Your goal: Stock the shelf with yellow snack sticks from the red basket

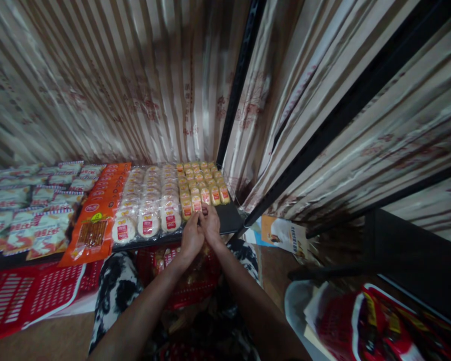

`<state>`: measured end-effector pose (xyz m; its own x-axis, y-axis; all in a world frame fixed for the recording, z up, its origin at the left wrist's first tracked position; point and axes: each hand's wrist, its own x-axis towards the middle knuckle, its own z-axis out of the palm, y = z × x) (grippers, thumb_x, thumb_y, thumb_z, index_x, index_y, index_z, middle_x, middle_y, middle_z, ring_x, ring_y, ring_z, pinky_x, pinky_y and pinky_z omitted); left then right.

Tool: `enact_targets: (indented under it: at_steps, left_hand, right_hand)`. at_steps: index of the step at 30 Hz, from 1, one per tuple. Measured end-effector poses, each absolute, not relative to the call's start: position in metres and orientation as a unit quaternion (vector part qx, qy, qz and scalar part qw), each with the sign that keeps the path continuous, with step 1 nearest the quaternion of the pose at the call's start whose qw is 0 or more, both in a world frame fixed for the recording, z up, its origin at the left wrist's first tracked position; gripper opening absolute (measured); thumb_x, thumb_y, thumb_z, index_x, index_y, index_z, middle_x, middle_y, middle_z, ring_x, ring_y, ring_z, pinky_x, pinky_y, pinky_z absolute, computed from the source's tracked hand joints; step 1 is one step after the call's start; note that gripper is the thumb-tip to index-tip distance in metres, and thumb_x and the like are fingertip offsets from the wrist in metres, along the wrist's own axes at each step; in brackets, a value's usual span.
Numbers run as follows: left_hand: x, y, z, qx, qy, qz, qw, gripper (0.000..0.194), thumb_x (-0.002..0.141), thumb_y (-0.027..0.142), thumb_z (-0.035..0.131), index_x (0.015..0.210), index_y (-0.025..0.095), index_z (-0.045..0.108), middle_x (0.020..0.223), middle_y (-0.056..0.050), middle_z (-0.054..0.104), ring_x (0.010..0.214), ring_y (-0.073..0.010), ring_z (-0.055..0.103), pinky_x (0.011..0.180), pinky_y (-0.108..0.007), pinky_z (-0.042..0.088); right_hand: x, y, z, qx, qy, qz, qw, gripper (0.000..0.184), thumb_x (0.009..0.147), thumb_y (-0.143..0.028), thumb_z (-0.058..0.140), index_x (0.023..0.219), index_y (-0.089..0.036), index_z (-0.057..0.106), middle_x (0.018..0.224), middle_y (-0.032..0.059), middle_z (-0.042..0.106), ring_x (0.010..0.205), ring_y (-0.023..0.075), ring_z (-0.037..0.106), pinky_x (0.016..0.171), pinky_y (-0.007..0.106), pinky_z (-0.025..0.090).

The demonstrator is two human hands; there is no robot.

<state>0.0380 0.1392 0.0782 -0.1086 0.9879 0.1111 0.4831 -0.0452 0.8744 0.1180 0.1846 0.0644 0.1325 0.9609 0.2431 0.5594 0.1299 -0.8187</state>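
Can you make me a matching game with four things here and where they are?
Things
1. Orange packaging
2. Small yellow packs
3. Curtain
4. Round white packs

Places
A. Behind the black shelf
B. Between the orange packaging and small yellow packs
C. Right by the left hand and right hand
D. Between the white bags and round white packs

Pairs: 1-D, 2-C, 3-A, 4-B

Open air above small yellow packs, 2 black posts barring right end of shelf, curtain blocking behind
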Motion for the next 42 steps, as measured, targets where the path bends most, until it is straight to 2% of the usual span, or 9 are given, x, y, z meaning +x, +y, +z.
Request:
enact_targets:
  at_steps: [4, 7, 16, 23, 31, 35, 37, 39, 42]
  left_hand:
    - [0.038, 0.138, 0.081, 0.601, 0.625, 0.4, 0.296, 0.056, 0.07, -0.001, 0.039, 0.123, 0.009, 0.054, 0.135, -0.015, 0.051, 0.129, -0.0209, 0.044, 0.111, -0.038, 0.03]
    - [0.037, 0.136, 0.083, 0.604, 0.616, 0.407, 0.298, 0.056, 0.07, -0.001, 0.04, 0.123, 0.012, 0.055, 0.135, -0.012, 0.052, 0.128, -0.0194, 0.045, 0.112, -0.038, 0.03]
    - [0.036, 0.12, 0.086, 0.616, 0.623, 0.391, 0.281, 0.051, 0.074, 0.002, 0.04, 0.122, 0.01, 0.054, 0.13, -0.013, 0.055, 0.123, -0.0195, 0.049, 0.108, -0.034, 0.035]
    - [0.035, 0.101, 0.081, 0.617, 0.618, 0.402, 0.275, 0.047, 0.075, 0.003, 0.039, 0.117, 0.013, 0.056, 0.119, -0.01, 0.061, 0.112, -0.0174, 0.055, 0.102, -0.031, 0.04]
    - [0.016, 0.072, 0.052, 0.628, 0.592, 0.419, 0.281, 0.044, 0.076, 0.006, 0.038, 0.113, 0.017, 0.057, 0.113, -0.008, 0.063, 0.105, -0.0161, 0.058, 0.096, -0.029, 0.043]
    - [0.001, 0.059, 0.031, 0.622, 0.632, 0.371, 0.276, 0.033, 0.08, 0.011, 0.038, 0.102, 0.016, 0.062, 0.099, -0.009, 0.066, 0.094, -0.0186, 0.06, 0.088, -0.031, 0.046]
    - [-0.006, 0.055, 0.02, 0.624, 0.652, 0.331, 0.276, 0.029, 0.082, 0.014, 0.039, 0.096, 0.015, 0.063, 0.094, -0.01, 0.066, 0.091, -0.0198, 0.06, 0.086, -0.032, 0.046]
    - [-0.013, 0.053, 0.011, 0.621, 0.665, 0.302, 0.284, 0.028, 0.084, 0.014, 0.038, 0.096, 0.014, 0.063, 0.097, -0.01, 0.066, 0.094, -0.019, 0.059, 0.087, -0.031, 0.045]
    - [-0.022, 0.053, -0.002, 0.592, 0.706, 0.236, 0.309, 0.028, 0.084, 0.011, 0.037, 0.093, 0.016, 0.064, 0.102, -0.009, 0.065, 0.099, -0.0168, 0.058, 0.09, -0.028, 0.043]
  right_hand:
    - [0.118, 0.185, 0.063, -0.618, -0.619, 0.239, 0.422, 0.026, 0.078, -0.017, 0.05, 0.102, -0.016, 0.061, 0.096, 0.0078, 0.063, 0.082, 0.0167, 0.061, 0.078, 0.03, 0.05]
    - [0.119, 0.184, 0.062, -0.614, -0.612, 0.249, 0.432, 0.027, 0.077, -0.015, 0.049, 0.102, -0.016, 0.061, 0.096, 0.0072, 0.062, 0.082, 0.0161, 0.061, 0.076, 0.029, 0.051]
    - [0.12, 0.172, 0.058, -0.613, -0.604, 0.237, 0.452, 0.035, 0.078, -0.015, 0.051, 0.112, -0.012, 0.057, 0.107, 0.0133, 0.057, 0.093, 0.0188, 0.058, 0.077, 0.03, 0.052]
    - [0.118, 0.15, 0.059, -0.608, -0.611, 0.22, 0.457, 0.025, 0.084, -0.021, 0.044, 0.101, -0.014, 0.06, 0.1, 0.0106, 0.06, 0.086, 0.0175, 0.058, 0.082, 0.031, 0.048]
    - [0.107, 0.111, 0.045, -0.564, -0.654, 0.197, 0.463, 0.026, 0.084, -0.016, 0.036, 0.086, -0.018, 0.061, 0.089, 0.0068, 0.062, 0.088, 0.0173, 0.057, 0.082, 0.029, 0.045]
    - [0.094, 0.095, 0.026, -0.519, -0.696, 0.177, 0.464, 0.027, 0.084, -0.013, 0.035, 0.083, -0.019, 0.061, 0.085, 0.0058, 0.062, 0.089, 0.0168, 0.056, 0.085, 0.029, 0.044]
    - [0.085, 0.089, 0.013, -0.501, -0.713, 0.185, 0.454, 0.028, 0.082, -0.011, 0.036, 0.08, -0.019, 0.062, 0.082, 0.0057, 0.063, 0.087, 0.0171, 0.056, 0.083, 0.029, 0.044]
    - [0.078, 0.085, 0.0, -0.522, -0.713, 0.203, 0.422, 0.028, 0.08, -0.011, 0.036, 0.08, -0.018, 0.063, 0.081, 0.0057, 0.064, 0.085, 0.017, 0.057, 0.082, 0.028, 0.043]
    - [0.067, 0.083, -0.019, -0.593, -0.698, 0.253, 0.311, 0.029, 0.083, -0.011, 0.035, 0.087, -0.017, 0.063, 0.087, 0.0061, 0.066, 0.085, 0.0158, 0.058, 0.081, 0.026, 0.042]
